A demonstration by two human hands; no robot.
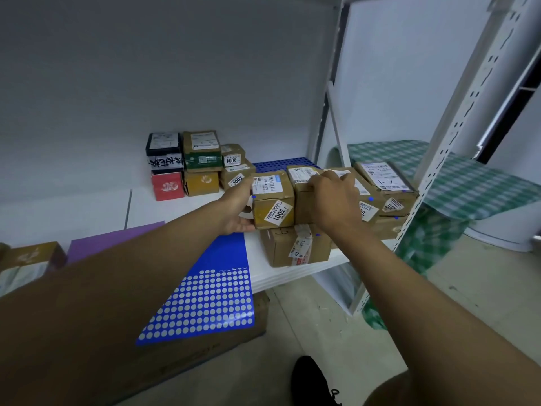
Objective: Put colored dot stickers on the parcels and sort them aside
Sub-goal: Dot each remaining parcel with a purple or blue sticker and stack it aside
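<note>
Your left hand (pixel 238 210) cups the left side of the parcel marked 3001 (pixel 273 200), fingers curled under its lower edge, while your right hand (pixel 332 200) lies over the top of the neighbouring parcel (pixel 304 183); its fingertips seem to pinch something there, though the view is too poor to say what. Both parcels sit on a lower box (pixel 295 247) at the shelf (pixel 263 268) front, so the left hand is nearer the 3001 one. The blue sticker sheet (pixel 210 294) lies just below-left, and sorted boxes (pixel 199 165) stand well behind.
</note>
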